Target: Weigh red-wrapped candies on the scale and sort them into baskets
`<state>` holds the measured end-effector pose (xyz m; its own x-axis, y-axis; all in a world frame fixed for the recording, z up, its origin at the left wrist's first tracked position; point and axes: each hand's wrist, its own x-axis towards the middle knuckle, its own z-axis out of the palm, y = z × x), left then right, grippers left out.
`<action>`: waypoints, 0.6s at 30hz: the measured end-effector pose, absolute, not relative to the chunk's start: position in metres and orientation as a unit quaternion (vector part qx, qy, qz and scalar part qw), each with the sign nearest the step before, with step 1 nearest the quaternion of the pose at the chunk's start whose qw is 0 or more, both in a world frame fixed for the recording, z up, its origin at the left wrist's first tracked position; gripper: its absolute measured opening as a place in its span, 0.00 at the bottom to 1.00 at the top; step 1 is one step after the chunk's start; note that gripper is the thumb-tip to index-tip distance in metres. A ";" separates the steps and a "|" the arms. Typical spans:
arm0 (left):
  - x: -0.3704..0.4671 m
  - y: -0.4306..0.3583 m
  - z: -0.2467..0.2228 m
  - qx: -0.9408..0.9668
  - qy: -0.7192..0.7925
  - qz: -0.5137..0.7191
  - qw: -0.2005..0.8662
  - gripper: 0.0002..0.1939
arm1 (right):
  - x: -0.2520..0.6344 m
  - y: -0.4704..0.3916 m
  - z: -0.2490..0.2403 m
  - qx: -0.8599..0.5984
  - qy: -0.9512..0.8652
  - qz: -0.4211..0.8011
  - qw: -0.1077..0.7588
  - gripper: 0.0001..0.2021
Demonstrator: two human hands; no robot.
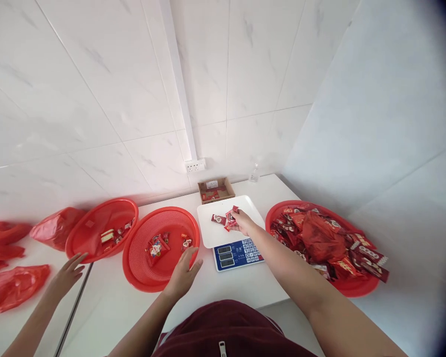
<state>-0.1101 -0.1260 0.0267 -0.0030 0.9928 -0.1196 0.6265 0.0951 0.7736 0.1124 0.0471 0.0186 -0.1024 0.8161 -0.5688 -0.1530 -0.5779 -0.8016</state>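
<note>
Counter-top weighing station, with all places referred to the scale [239, 256], whose blue keypad faces the wearer and whose white tray [209, 234] forms its top. The right hand [244, 223] extends over the tray, its fingers closed on small red packets [231, 218]; whether these touch the surface cannot be told. A dark red packet [218, 219] lies on the tray, just left of the held ones. The left hand [184, 272] is left of the scale, at the near right edge of a round red basket [134, 277]; its fingers are spread and grasp nothing, and contact with the rim cannot be determined. This basket contains a few colourful packets [158, 248]. Farther left of the scale, another person's hand [67, 277], fingers extended, is beside a tilted red basket [80, 238]. To the right of the scale, a large red basket [357, 292] is heaped with red packages, a crumpled red bag [319, 235] on top. Behind the scale, a shallow cardboard box [230, 187] holds red packets; a clear bottle [254, 172] stands behind and to its right on the white counter [208, 285].
</note>
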 end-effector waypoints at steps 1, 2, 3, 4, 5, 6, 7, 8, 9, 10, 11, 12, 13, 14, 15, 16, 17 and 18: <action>-0.108 -0.126 0.028 0.621 0.653 0.263 0.346 0.22 | 0.111 0.048 0.020 -0.570 -0.298 0.682 0.349 0.07; -0.106 -0.125 0.029 0.626 0.648 0.260 0.348 0.22 | 0.110 0.050 0.020 -0.573 -0.303 0.679 0.345 0.07; -0.104 -0.125 0.030 0.631 0.644 0.258 0.348 0.22 | 0.110 0.051 0.021 -0.577 -0.307 0.674 0.343 0.08; -0.103 -0.125 0.031 0.636 0.639 0.257 0.348 0.22 | 0.110 0.052 0.022 -0.585 -0.311 0.666 0.344 0.08; -0.102 -0.125 0.032 0.640 0.636 0.256 0.347 0.22 | 0.110 0.053 0.023 -0.593 -0.314 0.653 0.351 0.08; -0.102 -0.125 0.033 0.643 0.633 0.256 0.347 0.21 | 0.112 0.053 0.023 -0.601 -0.318 0.639 0.360 0.08; -0.102 -0.125 0.033 0.645 0.632 0.255 0.346 0.21 | 0.115 0.051 0.023 -0.608 -0.324 0.622 0.372 0.07; -0.103 -0.125 0.033 0.647 0.630 0.254 0.346 0.21 | 0.119 0.049 0.022 -0.613 -0.332 0.605 0.385 0.07; -0.104 -0.125 0.033 0.648 0.630 0.253 0.345 0.22 | 0.126 0.045 0.021 -0.619 -0.341 0.586 0.396 0.07; -0.104 -0.125 0.032 0.649 0.630 0.253 0.343 0.22 | 0.135 0.039 0.020 -0.625 -0.351 0.568 0.404 0.07; -0.105 -0.125 0.030 0.648 0.632 0.252 0.341 0.22 | 0.146 0.033 0.018 -0.633 -0.362 0.549 0.408 0.07; -0.106 -0.125 0.029 0.647 0.635 0.252 0.338 0.23 | 0.160 0.025 0.016 -0.642 -0.370 0.532 0.409 0.07; -0.106 -0.125 0.028 0.646 0.638 0.250 0.337 0.23 | 0.176 0.016 0.014 -0.652 -0.373 0.518 0.410 0.08; -0.106 -0.126 0.027 0.645 0.641 0.247 0.336 0.23 | 0.195 0.007 0.010 -0.661 -0.380 0.505 0.405 0.09; -0.106 -0.126 0.027 0.644 0.643 0.242 0.335 0.23 | 0.216 -0.003 0.007 -0.671 -0.394 0.493 0.389 0.10; -0.105 -0.126 0.027 0.644 0.646 0.234 0.336 0.24 | 0.238 -0.012 0.003 -0.681 -0.407 0.482 0.371 0.12; -0.104 -0.126 0.027 0.644 0.648 0.227 0.336 0.24 | 0.260 -0.021 -0.002 -0.693 -0.463 0.458 0.309 0.15; -0.103 -0.126 0.028 0.644 0.651 0.220 0.336 0.24 | 0.280 -0.029 -0.007 -0.706 -0.512 0.427 0.239 0.17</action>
<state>-0.1031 -0.1260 0.0277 0.0555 0.9864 -0.1547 0.6907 0.0740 0.7194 0.2801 -0.0291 -0.0073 0.1119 0.9269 -0.3581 0.5180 -0.3620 -0.7750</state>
